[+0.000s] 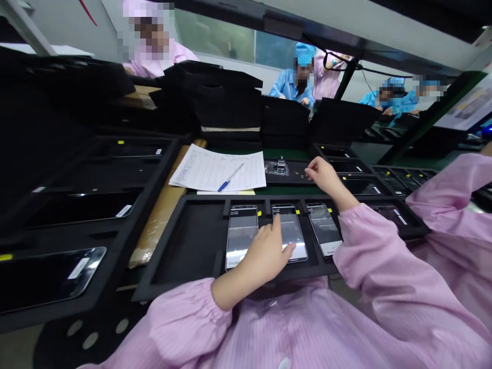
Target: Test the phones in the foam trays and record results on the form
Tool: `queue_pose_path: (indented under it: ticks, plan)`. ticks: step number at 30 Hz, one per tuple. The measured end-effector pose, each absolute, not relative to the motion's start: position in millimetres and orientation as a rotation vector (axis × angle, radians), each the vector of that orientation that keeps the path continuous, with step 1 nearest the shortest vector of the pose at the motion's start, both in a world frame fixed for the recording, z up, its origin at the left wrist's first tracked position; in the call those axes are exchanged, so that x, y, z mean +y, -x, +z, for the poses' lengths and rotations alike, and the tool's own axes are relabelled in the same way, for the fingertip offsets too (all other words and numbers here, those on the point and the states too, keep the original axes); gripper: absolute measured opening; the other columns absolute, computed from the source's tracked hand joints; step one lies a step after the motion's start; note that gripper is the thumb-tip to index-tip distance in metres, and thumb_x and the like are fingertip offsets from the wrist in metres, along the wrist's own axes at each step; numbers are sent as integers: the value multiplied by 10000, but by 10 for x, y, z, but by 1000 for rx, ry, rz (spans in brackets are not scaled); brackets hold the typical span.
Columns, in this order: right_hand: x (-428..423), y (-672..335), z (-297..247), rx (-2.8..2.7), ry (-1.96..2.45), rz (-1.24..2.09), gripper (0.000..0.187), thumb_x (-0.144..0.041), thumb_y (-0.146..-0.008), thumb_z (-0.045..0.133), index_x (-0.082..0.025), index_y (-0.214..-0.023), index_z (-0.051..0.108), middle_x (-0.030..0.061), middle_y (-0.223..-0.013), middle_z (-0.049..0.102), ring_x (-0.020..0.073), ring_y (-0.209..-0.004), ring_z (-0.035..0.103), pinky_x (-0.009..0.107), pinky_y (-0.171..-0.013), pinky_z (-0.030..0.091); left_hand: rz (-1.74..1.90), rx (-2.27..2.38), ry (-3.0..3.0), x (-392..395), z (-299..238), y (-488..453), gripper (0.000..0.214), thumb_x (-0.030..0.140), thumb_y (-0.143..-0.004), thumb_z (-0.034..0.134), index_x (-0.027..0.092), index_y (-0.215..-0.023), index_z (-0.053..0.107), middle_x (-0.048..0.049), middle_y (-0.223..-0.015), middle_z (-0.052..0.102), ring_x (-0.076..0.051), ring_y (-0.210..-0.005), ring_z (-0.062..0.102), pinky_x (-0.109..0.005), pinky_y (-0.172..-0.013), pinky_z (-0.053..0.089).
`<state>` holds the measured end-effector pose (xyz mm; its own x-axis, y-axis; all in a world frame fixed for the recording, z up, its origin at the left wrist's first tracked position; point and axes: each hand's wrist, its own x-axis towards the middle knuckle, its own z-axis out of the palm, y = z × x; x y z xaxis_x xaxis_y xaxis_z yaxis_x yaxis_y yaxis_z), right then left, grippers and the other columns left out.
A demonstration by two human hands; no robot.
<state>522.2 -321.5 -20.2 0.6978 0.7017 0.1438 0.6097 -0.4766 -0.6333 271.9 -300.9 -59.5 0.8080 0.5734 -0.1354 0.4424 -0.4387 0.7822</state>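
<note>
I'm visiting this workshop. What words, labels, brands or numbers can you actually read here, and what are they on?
Nothing here can be read clearly.
Paper form: printed rows, too small to read.
White label on a phone: too small to read.
Wall poster: too blurred to read.

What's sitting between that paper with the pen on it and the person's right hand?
In the head view, a black tray holding a small metal part lies between the printed sheet and the right hand.

Middle phone (289, 230) half hidden under the left hand (267, 251); tiny far parts (280, 166) too small to tell; near-left tray (46, 315) cut off by the edge!
</note>
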Motion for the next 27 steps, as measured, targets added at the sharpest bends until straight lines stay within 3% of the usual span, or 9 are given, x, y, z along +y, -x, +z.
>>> queue_pose_path:
  ticks: [2, 4, 7, 10, 16, 18, 22, 24, 27]
  plan:
    - [-3544, -4867, -126, -1045, 2067, 201, 37, -217, -940, 621, -199, -928, 591, -2, -816, 664, 129, -714, 652, 238, -646, 536, 244, 776, -1607, -2935, -631, -2784, 717, 294, -680, 766, 134, -1332, 517, -192, -1218, 657, -336, -1177, 604, -477, -1030, 448]
    - [-3898, -4484, -81, -1077, 1659, 284, 79, -280, -924, 649, -215, -910, 605, 4, -826, 671, 135, -698, 648, 243, -595, 537, 259, 804, -1275, -2848, -657, -2867, 546, 308, -657, 762, 153, -1153, 594, -171, -1105, 687, -307, -1060, 656, -454, -938, 510]
    - [-4309, -4049, -104, -921, 1424, 475, 122, -328, -884, 714, -229, -940, 669, 19, -836, 708, 156, -706, 684, 274, -597, 581, 245, 816, -1153, -2764, -687, -3016, 209, 299, -677, 702, 176, -806, 594, -117, -860, 687, -246, -864, 678, -395, -793, 555]
    - [-4501, -3874, -236, -736, 1345, 702, 217, -357, -814, 796, -223, -969, 723, 32, -815, 743, 184, -714, 726, 298, -601, 621, 227, 820, -1121, -2775, -725, -3147, 174, 221, -637, 721, 183, -640, 551, -46, -669, 626, -182, -671, 628, -322, -668, 528]
    - [-4603, -3750, -541, -564, 1218, 1081, 287, -393, -769, 840, -191, -772, 637, 36, -720, 756, 171, -625, 740, 227, -523, 598, 226, 766, -1118, -2900, -674, -3202, 264, 22, -569, 739, 167, -734, 592, -2, -618, 644, -168, -534, 601, -277, -511, 483]
    - [-4611, -3690, -594, -555, 1197, 1083, 310, -407, -796, 818, -194, -763, 595, 51, -794, 771, 180, -715, 758, 221, -548, 601, 269, 742, -1071, -2899, -573, -3147, 220, 60, -643, 727, 161, -785, 593, -27, -700, 681, -180, -604, 647, -304, -556, 537]
    - [-4552, -3604, -620, -541, 1102, 970, 348, -410, -800, 814, -205, -736, 541, 64, -1038, 762, 233, -1026, 734, 319, -772, 639, 363, 673, -989, -2895, -348, -3004, 117, 130, -766, 681, 142, -862, 616, -82, -861, 725, -192, -788, 701, -314, -688, 585]
    - [-4501, -3582, -608, -524, 1047, 934, 372, -420, -793, 816, -210, -725, 517, 52, -1045, 755, 257, -1049, 728, 373, -819, 637, 404, 632, -944, -2924, -277, -2947, 146, 141, -775, 686, 132, -906, 623, -95, -892, 731, -207, -819, 710, -331, -717, 595]
    - [-4443, -3558, -587, -498, 1010, 930, 385, -416, -783, 819, -210, -712, 502, 41, -1018, 758, 260, -991, 746, 367, -769, 645, 488, 586, -904, -2996, -235, -2892, 220, 163, -762, 713, 133, -948, 600, -93, -916, 733, -219, -809, 719, -359, -727, 608]
